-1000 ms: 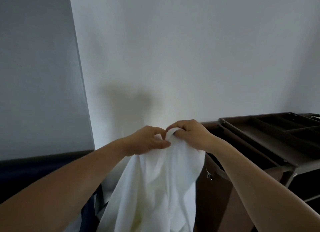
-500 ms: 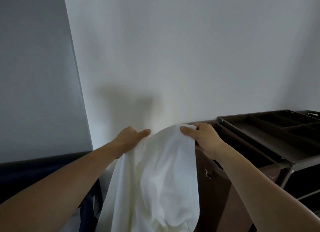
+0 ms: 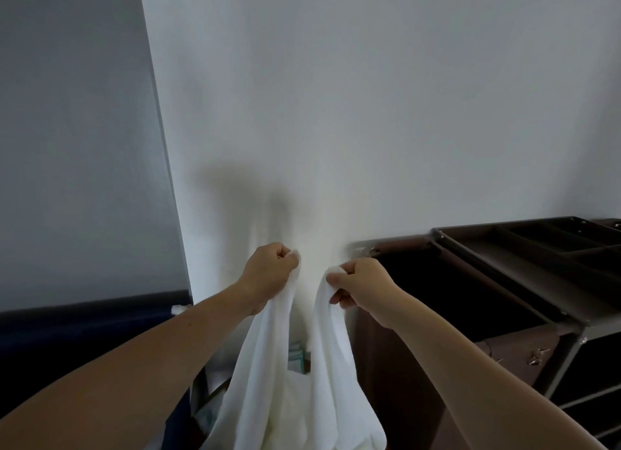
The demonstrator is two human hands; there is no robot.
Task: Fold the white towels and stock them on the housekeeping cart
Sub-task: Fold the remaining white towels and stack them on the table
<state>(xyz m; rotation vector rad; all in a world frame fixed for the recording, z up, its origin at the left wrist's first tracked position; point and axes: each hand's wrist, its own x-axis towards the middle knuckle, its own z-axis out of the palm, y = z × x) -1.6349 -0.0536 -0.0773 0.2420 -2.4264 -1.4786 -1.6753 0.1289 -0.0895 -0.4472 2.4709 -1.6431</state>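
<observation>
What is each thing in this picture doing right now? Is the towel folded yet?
White towel: not folded, hanging down, dipping between the two hands.
Left hand: fingers curled, gripping one top corner of the towel.
Right hand: fingers pinching the other top corner.
Housekeeping cart: standing by the wall, right of the towel.
Laundry bag: hanging on the cart, top open.

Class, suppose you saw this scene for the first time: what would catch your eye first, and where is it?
The white towel in the lower middle: the left hand and right hand each grip a bunched part of its top, and it hangs down below them. At right stands the dark brown housekeeping cart with a divided top tray, against a pale wall.
</observation>
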